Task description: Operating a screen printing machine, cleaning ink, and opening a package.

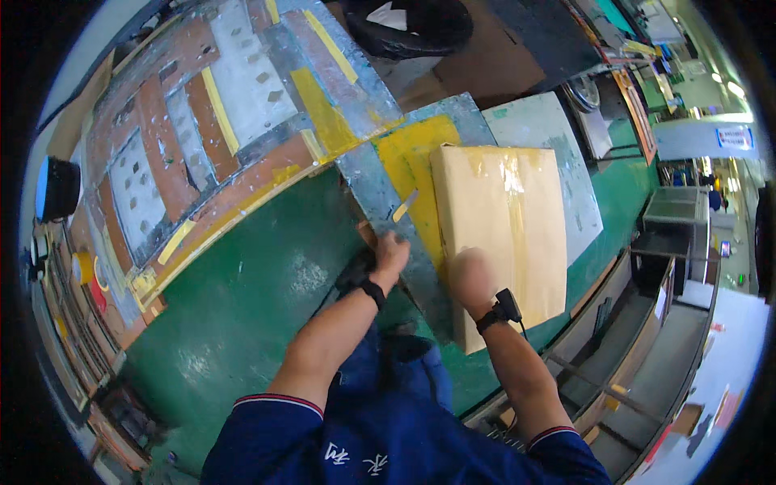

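Observation:
A cardboard box (537, 218), light brown with clear tape along its top, lies on the worn grey and yellow work table (404, 153) in front of me. My right hand (473, 275) is over the box's near left part, blurred by motion, so its fingers cannot be made out. At the table's left edge is my left hand (392, 254), fingers curled in beside a small brown piece (368, 234); what they hold is hidden. A short yellow-and-grey strip-like tool (404, 207) rests on the table between that hand and the box.
To the left stands a large paint-stained table (234, 145) with metal plates and yellow tape. A black bag-lined bin (412, 28) is at the far side. Grey compartments (622, 339) stand at right, and green floor (267, 267) shows between the tables.

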`<state>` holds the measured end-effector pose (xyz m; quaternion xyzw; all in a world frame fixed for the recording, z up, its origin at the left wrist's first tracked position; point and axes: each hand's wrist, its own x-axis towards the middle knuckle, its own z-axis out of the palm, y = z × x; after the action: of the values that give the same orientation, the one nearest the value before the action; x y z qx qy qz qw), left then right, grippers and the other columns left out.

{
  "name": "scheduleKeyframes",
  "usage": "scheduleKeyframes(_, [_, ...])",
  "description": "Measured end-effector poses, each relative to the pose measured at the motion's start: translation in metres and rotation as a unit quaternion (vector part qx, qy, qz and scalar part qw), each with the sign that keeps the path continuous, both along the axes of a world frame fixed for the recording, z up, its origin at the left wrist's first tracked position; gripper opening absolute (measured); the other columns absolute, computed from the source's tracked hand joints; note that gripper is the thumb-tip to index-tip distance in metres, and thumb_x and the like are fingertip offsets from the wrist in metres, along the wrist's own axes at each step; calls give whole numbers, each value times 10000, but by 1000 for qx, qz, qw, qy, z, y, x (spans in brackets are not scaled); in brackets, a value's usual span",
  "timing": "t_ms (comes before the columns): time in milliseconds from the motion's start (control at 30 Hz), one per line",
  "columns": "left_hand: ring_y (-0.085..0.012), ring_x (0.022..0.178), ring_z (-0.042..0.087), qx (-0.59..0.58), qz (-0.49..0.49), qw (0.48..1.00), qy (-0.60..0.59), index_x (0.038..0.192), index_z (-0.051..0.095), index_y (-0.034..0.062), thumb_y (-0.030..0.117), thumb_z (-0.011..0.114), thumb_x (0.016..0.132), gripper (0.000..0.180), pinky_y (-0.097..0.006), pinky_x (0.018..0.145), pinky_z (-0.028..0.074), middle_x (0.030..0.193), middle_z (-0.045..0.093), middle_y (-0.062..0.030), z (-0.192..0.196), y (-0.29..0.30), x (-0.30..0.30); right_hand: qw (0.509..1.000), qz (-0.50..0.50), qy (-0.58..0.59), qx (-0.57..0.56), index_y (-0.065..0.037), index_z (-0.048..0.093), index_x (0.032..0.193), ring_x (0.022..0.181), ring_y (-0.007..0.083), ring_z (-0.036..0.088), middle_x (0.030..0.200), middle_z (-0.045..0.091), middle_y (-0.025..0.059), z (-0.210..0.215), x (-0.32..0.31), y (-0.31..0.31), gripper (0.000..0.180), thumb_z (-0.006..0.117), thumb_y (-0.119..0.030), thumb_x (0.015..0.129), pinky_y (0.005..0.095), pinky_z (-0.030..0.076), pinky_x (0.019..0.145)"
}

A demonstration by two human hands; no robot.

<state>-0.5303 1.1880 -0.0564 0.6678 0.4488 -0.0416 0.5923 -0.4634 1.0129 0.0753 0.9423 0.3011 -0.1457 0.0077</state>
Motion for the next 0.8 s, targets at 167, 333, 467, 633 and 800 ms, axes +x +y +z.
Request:
scheduleKeyframes(167, [-160, 688, 589, -441, 74, 887, -117, 888, 639, 29, 209, 639, 846, 184, -298, 624, 479, 834, 644, -52, 34, -68, 13, 994, 11, 107, -37, -17, 519, 1034, 829, 388, 627, 902, 640, 215, -4, 22, 1, 357, 617, -246, 779, 469, 500, 715])
scheduleKeyframes(333, [-160, 676, 620, -506, 133, 849, -68, 851, 663, 45, 262, 676, 850, 217, -289, 581, 487, 813, 657, -36, 28, -87, 32, 982, 75, 154, 81, -5, 524, 936, 738, 392, 636, 795, 648, 216, -8, 32, -11, 288, 629, -215, 769, 458, 511, 666])
scheduleKeyframes(467, [-168, 742, 634, -539, 149, 823, -98, 940, 648, 70, 305, 707, 831, 265, -293, 656, 516, 835, 652, -35, 27, -92, 25, 973, 35, 192, 119, -4, 555, 853, 715, 359, 644, 761, 647, 198, -14, 45, -24, 277, 682, -213, 723, 415, 515, 653])
scheduleKeyframes(633, [-180, 738, 633, -544, 203, 800, -152, 947, 652, 79, 285, 708, 830, 243, -317, 684, 516, 817, 650, -25, 40, -95, 22, 961, 37, 229, 153, 1, 590, 873, 641, 252, 632, 695, 634, 136, -17, 58, -25, 327, 733, -230, 691, 356, 506, 613])
scheduleKeyframes(800, [-237, 872, 621, -282, 80, 949, -113, 1060, 606, 37, 223, 710, 779, 352, -361, 769, 498, 949, 644, -107, 61, -102, 8, 955, -32, 260, 141, 22, 577, 915, 627, 196, 614, 690, 627, 125, 2, 80, -27, 321, 717, -148, 682, 327, 503, 608])
